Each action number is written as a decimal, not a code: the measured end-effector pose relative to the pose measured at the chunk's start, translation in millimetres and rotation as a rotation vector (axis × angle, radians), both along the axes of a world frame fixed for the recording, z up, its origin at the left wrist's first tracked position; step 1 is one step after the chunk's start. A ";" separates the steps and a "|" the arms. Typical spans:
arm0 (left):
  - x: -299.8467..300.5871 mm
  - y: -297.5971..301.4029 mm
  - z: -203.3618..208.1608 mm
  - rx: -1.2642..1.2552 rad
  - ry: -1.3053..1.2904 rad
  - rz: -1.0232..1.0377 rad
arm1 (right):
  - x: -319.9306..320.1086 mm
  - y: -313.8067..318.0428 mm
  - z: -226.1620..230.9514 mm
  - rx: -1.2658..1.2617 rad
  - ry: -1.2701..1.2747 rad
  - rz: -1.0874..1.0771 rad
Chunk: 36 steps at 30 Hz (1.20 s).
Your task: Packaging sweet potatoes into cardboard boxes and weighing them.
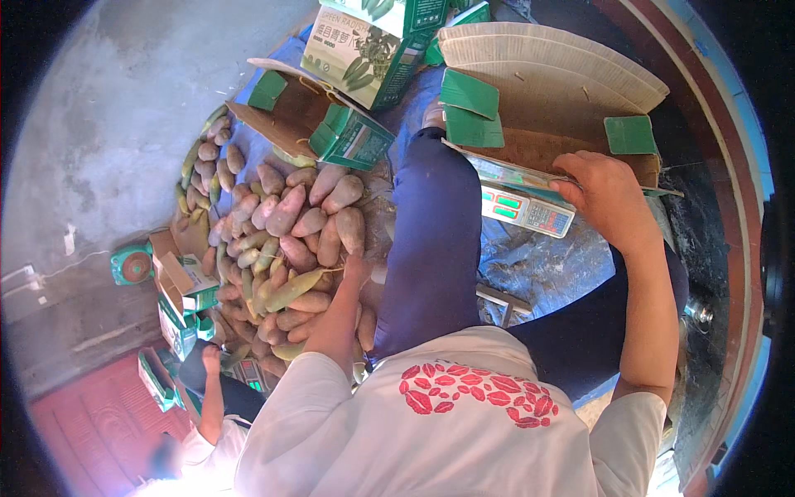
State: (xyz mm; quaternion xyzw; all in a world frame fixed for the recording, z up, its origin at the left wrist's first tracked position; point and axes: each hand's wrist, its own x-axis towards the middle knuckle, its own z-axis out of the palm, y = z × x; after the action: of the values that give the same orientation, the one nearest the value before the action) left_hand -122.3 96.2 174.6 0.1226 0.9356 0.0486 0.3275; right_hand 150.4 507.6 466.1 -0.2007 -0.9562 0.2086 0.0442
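Observation:
My right hand grips the near edge of an open cardboard box with green end flaps, its thumb and fingers pressed together. The box sits on a digital scale with lit green displays and a keypad, between my legs. My left hand is down at the right side of a big heap of radishes, beside my left knee. Its fingers are hidden or too unclear to make out, and so is anything in them. Most radishes are pinkish-brown and stubby; a long green radish lies near my left wrist.
A second open box stands behind the heap, with a closed printed carton beyond it. Blue sheeting covers the floor. At lower left a co-worker's arm reaches toward the heap, near more boxes and a green device.

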 end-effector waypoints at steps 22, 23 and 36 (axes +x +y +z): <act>56.5 21.5 -58.9 -0.421 -0.158 -0.815 | -6.2 2.4 -4.2 0.024 -0.097 -0.094; 61.5 20.2 -65.8 -0.423 -0.150 -0.883 | -6.4 2.7 -4.3 0.030 -0.103 -0.103; 43.1 -2.6 -103.5 -0.268 -0.126 -0.491 | 3.3 5.5 -5.8 0.052 -0.101 -0.127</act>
State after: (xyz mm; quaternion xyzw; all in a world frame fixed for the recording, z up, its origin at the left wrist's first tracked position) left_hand -79.2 93.6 71.1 0.2976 0.8539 -0.1488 0.4002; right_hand 153.7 513.1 460.3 -0.2702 -0.9476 0.1699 0.0142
